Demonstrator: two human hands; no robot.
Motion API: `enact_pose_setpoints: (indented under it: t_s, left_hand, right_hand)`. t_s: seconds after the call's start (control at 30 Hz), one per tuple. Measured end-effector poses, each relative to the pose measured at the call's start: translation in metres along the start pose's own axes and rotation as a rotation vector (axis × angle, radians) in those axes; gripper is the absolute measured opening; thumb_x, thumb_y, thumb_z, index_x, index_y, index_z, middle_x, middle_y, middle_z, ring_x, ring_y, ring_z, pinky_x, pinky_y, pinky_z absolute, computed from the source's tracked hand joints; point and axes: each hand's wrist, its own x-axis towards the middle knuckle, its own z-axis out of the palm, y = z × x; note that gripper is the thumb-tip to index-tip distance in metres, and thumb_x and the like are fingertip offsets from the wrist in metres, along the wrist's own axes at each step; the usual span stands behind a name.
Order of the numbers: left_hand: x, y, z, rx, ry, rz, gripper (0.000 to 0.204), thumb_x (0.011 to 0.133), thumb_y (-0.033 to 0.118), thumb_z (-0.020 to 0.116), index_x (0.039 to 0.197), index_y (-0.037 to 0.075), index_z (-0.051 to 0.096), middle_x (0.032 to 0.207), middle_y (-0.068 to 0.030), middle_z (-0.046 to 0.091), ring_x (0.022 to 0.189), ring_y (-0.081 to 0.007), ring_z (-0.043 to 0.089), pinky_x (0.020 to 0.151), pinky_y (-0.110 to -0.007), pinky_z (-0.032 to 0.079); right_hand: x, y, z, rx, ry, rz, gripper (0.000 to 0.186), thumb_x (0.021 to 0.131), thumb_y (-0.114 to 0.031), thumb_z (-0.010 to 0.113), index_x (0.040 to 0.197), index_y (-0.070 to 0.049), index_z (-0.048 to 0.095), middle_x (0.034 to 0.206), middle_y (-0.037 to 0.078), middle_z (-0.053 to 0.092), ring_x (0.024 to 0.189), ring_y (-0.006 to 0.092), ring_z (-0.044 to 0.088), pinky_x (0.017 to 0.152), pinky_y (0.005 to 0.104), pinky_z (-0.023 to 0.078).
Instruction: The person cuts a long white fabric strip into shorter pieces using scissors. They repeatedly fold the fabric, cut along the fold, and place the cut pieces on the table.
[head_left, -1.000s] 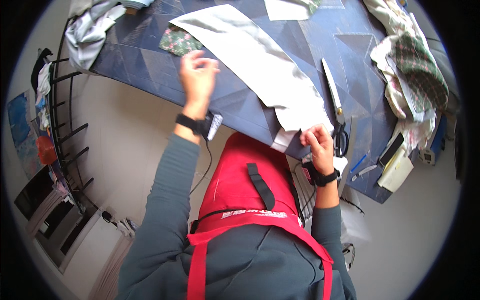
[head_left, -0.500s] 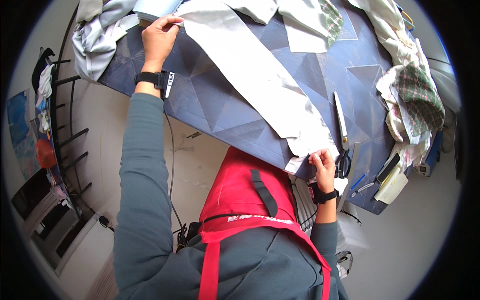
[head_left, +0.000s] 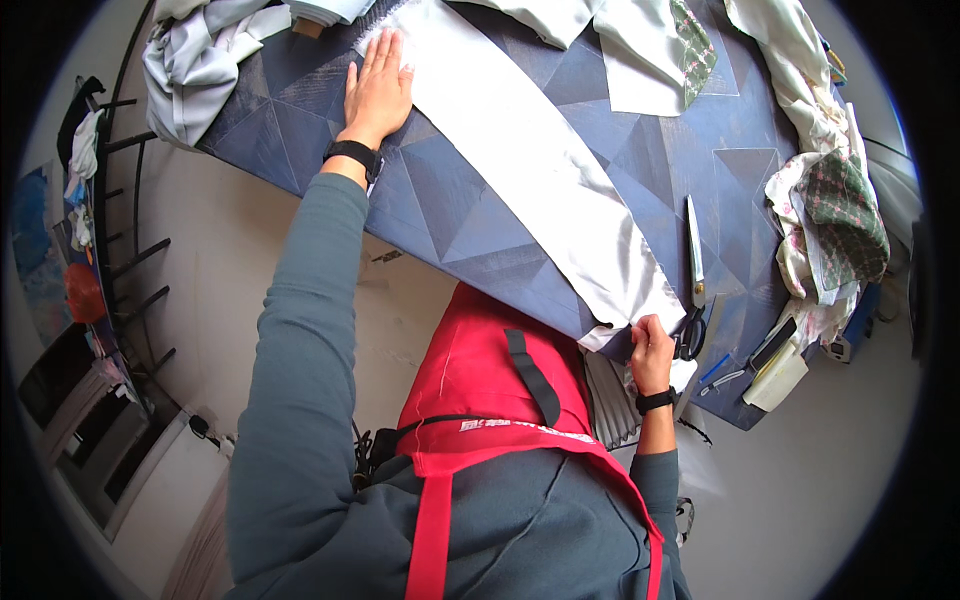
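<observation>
We see a long white cloth strip (head_left: 530, 150) lying flat on the blue-patterned table (head_left: 430, 215). Its long axis runs slantwise: one end, with a frayed border, points toward the table's far left side, and the other comes down to the near edge, short of the near right corner. Our left hand (head_left: 380, 95) rests palm down on the frayed end, fingers nearly straight and close together, pressing it rather than grasping it. Our right hand (head_left: 652, 355) pinches the strip's near end at the table's near edge, thumb and fingers closed on the cloth, and creases gather toward that grip.

Just right of the strip lie the scissors (head_left: 697, 275), blades toward the far side, black handles beside our right hand. A green checked cloth (head_left: 848, 225) lies bunched along the table's right edge, and a cream pad (head_left: 775, 378) sits by the near right corner. White lettering (head_left: 525, 430) runs across our red apron (head_left: 465, 380), partly lost in its folds.
</observation>
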Motion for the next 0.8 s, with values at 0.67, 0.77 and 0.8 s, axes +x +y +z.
enact_pose_setpoints:
  t_s: [0.67,0.77,0.8]
  left_hand:
    - [0.008,-0.012,0.002,0.166,0.078,0.029,0.061,0.104,0.041,0.046,0.16,0.024,0.033,0.166,-0.0126,0.03,0.152,-0.0298,0.031,0.118,-0.054,0.028]
    - [0.02,-0.024,-0.007,0.306,0.115,-0.074,0.055,0.101,0.044,0.053,0.153,0.027,0.047,0.156,-0.0178,0.045,0.14,-0.0354,0.045,0.108,-0.054,0.038]
    - [0.025,-0.029,-0.007,0.303,0.137,-0.077,0.053,0.1,0.044,0.054,0.151,0.029,0.049,0.153,-0.0169,0.048,0.137,-0.0368,0.048,0.107,-0.055,0.039]
  right_hand:
    - [-0.336,0.243,-0.179,-0.891,-0.222,1.121,0.034,0.095,-0.007,0.05,0.125,0.002,0.062,0.115,0.029,0.069,0.111,0.045,0.066,0.094,0.0523,0.053]
    - [-0.388,0.294,-0.206,-0.636,0.417,1.341,0.028,0.1,-0.01,0.045,0.108,0.002,0.069,0.117,0.025,0.07,0.112,0.0446,0.065,0.093,0.0505,0.053]
    - [-0.398,0.308,-0.214,-0.796,0.291,1.293,0.032,0.103,-0.016,0.044,0.109,0.003,0.068,0.116,0.024,0.07,0.11,0.044,0.066,0.091,0.0512,0.053]
